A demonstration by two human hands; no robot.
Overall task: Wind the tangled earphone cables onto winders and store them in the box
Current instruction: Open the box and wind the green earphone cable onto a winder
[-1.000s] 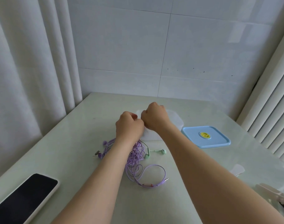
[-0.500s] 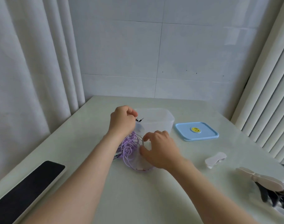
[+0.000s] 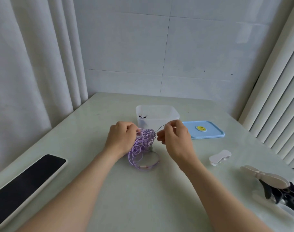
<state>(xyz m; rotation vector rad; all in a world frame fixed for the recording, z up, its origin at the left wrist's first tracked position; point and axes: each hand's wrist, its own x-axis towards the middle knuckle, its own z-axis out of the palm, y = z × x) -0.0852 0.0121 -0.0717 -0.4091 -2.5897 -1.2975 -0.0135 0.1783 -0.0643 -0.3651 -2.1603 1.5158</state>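
Note:
A tangle of purple earphone cable lies on the pale table, partly lifted. My left hand grips the left side of the tangle. My right hand pinches a thin grey-green cable that runs out of the tangle to its fingers. Behind both hands stands a clear plastic box with a small dark item inside at its left. A white winder lies to the right of my right hand, and another winder lies at the right edge.
The box's blue lid lies flat to the right of the box. A phone lies face up at the near left edge. Dark items lie at the far right. Curtains hang left, blinds right.
My right hand rose from the table and now pinches a thin cable pulled out to the right. My left hand dropped lower onto the tangle. The view shifted slightly.

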